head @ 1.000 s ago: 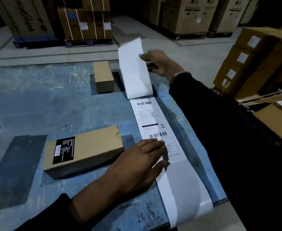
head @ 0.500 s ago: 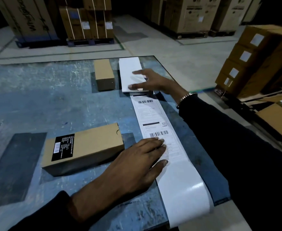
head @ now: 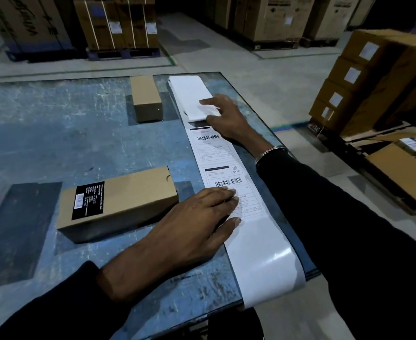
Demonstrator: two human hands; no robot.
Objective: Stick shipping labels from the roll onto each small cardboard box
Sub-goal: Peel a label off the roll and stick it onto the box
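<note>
Shipping labels [head: 222,168] lie in a strip along the right edge of the desk [head: 54,133], its blank tail hanging over the near edge; the folded label stack [head: 189,94] sits at the far right corner. Left hand [head: 202,217] presses the strip flat, fingers straight, gripping nothing; right hand [head: 226,116] rests on the stack, fingers extended. Near box [head: 121,202] lies just left of the strip; far box [head: 146,99] stands beside the stack. Neither box shows a shipping label; judged status: no label peeled, both boxes remain.
</note>
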